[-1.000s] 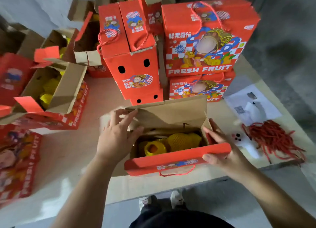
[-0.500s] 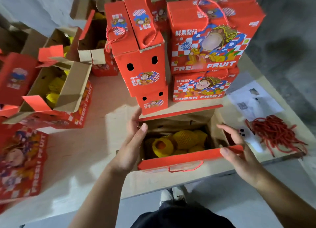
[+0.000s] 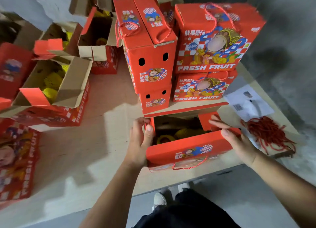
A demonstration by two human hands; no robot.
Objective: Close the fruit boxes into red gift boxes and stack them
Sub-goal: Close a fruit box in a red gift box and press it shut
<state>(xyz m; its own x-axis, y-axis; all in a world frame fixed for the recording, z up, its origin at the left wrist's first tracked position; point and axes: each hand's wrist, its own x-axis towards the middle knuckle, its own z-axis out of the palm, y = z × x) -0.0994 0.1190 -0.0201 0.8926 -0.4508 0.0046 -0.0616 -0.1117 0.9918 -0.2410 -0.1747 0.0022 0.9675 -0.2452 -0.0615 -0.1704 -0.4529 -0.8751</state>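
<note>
Four closed gift boxes (image 3: pixel 212 39) stacked just past the hands, at least four open ones (image 3: pixel 51 91) off left, one open box (image 3: pixel 184 152) between both hands, one cord bundle (image 3: pixel 268 135) right.

— What sort of place is this?

— A packing room, likely a fruit seller's back room. Closed red gift boxes (image 3: pixel 217 38) printed "FRESH FRUIT" stand stacked at the far side of a plain table (image 3: pixel 95 142), and open boxes (image 3: pixel 51 84) on the left show yellow netted fruit (image 3: pixel 51 80).

— Anything else?

— A heap of red cord handles (image 3: pixel 268 133) and a printed sheet (image 3: pixel 248 103) at the right, with bare grey concrete wall (image 3: pixel 287 31) and floor.
</note>
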